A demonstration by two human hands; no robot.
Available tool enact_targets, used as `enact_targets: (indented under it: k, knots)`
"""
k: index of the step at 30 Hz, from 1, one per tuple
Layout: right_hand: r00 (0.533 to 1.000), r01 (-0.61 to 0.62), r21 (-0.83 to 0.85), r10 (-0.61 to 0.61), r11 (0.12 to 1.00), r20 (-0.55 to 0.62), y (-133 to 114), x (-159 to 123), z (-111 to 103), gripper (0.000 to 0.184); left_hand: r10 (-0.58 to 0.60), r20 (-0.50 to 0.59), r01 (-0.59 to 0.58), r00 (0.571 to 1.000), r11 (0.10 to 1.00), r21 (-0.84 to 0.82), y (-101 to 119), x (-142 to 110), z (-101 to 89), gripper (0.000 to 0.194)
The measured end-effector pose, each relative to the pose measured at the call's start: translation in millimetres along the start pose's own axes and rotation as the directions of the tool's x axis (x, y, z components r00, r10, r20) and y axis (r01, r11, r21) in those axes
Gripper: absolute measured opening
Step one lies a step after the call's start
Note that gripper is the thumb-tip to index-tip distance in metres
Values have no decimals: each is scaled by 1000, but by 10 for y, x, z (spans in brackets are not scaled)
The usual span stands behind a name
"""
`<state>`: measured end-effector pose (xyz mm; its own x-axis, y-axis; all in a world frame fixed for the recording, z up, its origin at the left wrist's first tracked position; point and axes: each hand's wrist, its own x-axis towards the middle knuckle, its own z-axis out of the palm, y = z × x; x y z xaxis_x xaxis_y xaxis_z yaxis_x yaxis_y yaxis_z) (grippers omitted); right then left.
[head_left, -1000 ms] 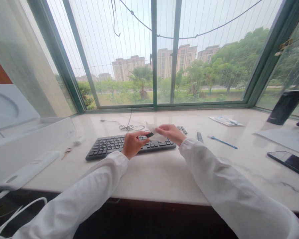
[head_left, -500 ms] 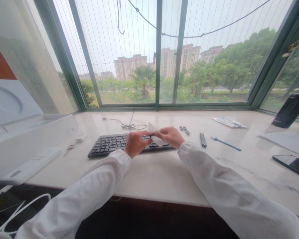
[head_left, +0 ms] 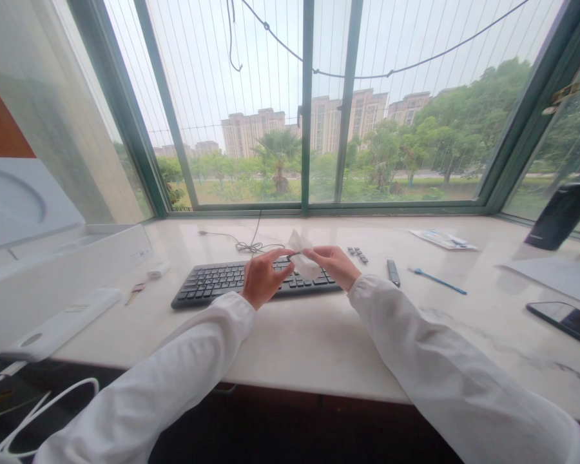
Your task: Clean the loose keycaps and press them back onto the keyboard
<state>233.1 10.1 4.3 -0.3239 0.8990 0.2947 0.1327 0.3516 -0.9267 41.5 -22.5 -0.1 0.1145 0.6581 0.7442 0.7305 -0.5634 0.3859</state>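
Above the black keyboard [head_left: 212,283], my left hand [head_left: 262,277] pinches a small dark piece, seemingly a keycap [head_left: 291,256], between thumb and fingertips. My right hand [head_left: 336,264] is closed on a crumpled white tissue [head_left: 305,263], which it presses against that piece. The tissue partly covers the piece, so its shape is hard to make out. Both hands nearly meet over the right half of the keyboard and hide some of its keys. Several loose keycaps [head_left: 357,254] lie on the table just beyond my right hand.
To the right lie a dark slim tool [head_left: 393,273], a blue brush [head_left: 437,281], a packet [head_left: 443,240] and a phone [head_left: 565,322]. A coiled cable [head_left: 251,246] sits behind the keyboard. At left are a key [head_left: 135,293], a white adapter [head_left: 158,270] and a power strip [head_left: 65,322].
The tissue has shifted and spread out between my fingers, and my right hand has moved slightly. My left hand still pinches the small piece over the keyboard.
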Motion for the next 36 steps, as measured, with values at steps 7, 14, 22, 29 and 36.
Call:
enact_targets:
  k: [7,14,22,29,36]
  knots:
    - [999,-1,80,-3,997,44,-60,-6,-49,52,-24,33,29,999,986,-165,7,18,-30,25]
    - [980,197,-40,-197,980,-18,-105,-60,24,50,-45,78,67,996,950,-306,22,11,-27,23]
    - [933,347,-312,-360,884,18,-116,-104,35,41,-101,223,209,970,815,-541,-48,46,54,31]
    - [856,494,-450,-506,744,103,-128,-125,-38,31,-153,517,498,842,589,-637,-53,62,30,41]
    - [743,599,-536,-663,595,94,-33,-97,-22,26,-148,611,611,778,406,-679,-51,77,52,39]
